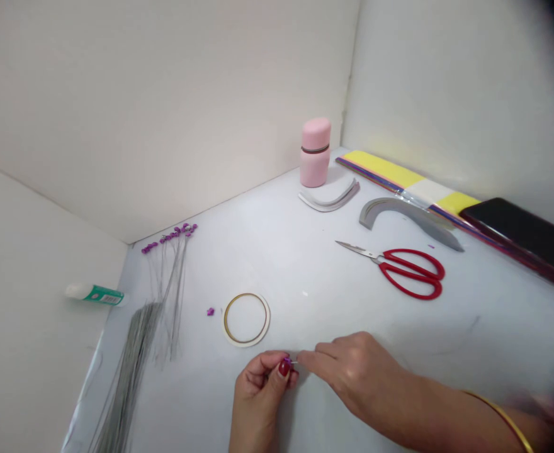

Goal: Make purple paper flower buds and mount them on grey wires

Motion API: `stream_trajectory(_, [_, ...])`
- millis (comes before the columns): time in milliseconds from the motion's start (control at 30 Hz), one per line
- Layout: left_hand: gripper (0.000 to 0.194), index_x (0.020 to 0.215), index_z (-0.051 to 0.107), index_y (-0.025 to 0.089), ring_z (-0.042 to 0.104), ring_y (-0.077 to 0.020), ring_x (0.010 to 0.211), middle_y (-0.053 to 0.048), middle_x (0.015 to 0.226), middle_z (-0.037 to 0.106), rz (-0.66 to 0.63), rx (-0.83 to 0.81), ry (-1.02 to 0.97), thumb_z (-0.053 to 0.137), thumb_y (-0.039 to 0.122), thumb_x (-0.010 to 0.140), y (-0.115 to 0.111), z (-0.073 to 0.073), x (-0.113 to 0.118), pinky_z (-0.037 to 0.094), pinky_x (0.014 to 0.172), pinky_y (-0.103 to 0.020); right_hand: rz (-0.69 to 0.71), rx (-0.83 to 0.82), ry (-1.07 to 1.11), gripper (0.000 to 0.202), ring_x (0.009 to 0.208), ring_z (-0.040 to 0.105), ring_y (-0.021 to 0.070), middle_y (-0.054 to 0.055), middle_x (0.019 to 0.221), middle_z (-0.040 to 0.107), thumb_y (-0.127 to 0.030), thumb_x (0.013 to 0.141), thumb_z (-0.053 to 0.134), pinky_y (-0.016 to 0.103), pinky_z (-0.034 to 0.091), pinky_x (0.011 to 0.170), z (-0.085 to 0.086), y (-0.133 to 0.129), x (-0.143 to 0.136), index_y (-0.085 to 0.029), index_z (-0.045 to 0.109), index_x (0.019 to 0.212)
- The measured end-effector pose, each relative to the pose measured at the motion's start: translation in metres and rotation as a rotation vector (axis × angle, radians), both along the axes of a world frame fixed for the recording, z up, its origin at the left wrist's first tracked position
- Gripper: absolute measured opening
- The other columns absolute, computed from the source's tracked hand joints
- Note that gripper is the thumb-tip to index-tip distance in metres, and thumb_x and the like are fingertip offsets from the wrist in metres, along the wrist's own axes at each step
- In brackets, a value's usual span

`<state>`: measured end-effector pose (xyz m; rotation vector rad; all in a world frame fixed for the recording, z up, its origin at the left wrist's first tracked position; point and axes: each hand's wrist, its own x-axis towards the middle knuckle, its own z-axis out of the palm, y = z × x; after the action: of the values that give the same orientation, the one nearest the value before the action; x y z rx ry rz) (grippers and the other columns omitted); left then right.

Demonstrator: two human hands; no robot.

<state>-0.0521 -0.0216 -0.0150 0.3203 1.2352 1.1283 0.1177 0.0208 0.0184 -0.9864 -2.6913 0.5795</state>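
Observation:
Near the front of the white table, my left hand (260, 390) pinches a small purple piece (288, 360) between thumb and fingertips; most of it is hidden. My right hand (352, 371) meets it from the right, its fingers closed at a thin pale end (294, 362) that sticks out of the piece. Whether that end is wire or a strip I cannot tell. Just beyond my left hand lies a roll of narrow white tape (266, 327). A loose purple piece (210, 311) rests left of the roll.
Several wires with purple tips (177, 233) lie at the back left, beside a bundle of grey wires (130, 371). A glue stick (102, 295) is at the left edge. Red-handled scissors (385, 258), grey curved strips (385, 207), a pink flask (315, 154), coloured sheets (376, 165) and a black case (517, 233) lie right.

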Motion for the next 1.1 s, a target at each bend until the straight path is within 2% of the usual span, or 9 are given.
stream_trajectory(733, [0.018,0.068,0.069,0.012,0.057,-0.0073,0.053,0.000,0.056,0.066,-0.031,-0.003,0.023,0.079,0.025,0.059,0.0014,0.0033,0.0005,0.045,0.056,-0.016,-0.002,-0.002,-0.039,0.018,0.052,0.052,0.0131,-0.003,0.068,0.062,-0.008,0.081,0.045,0.028,0.023,0.046,-0.0009,0.0001,-0.0008,-0.021,0.053,0.090])
stream_trajectory(1100, [0.021,0.068,0.069,0.012,0.057,-0.0080,0.054,0.000,0.055,0.065,-0.017,0.007,0.022,0.080,0.026,0.057,0.0009,0.0002,0.0002,0.045,0.056,-0.017,0.000,0.022,-0.025,0.018,0.052,0.052,0.0134,-0.003,0.066,0.061,-0.008,0.079,0.046,0.028,0.021,0.046,-0.0026,-0.0020,-0.0001,-0.021,0.053,0.090])
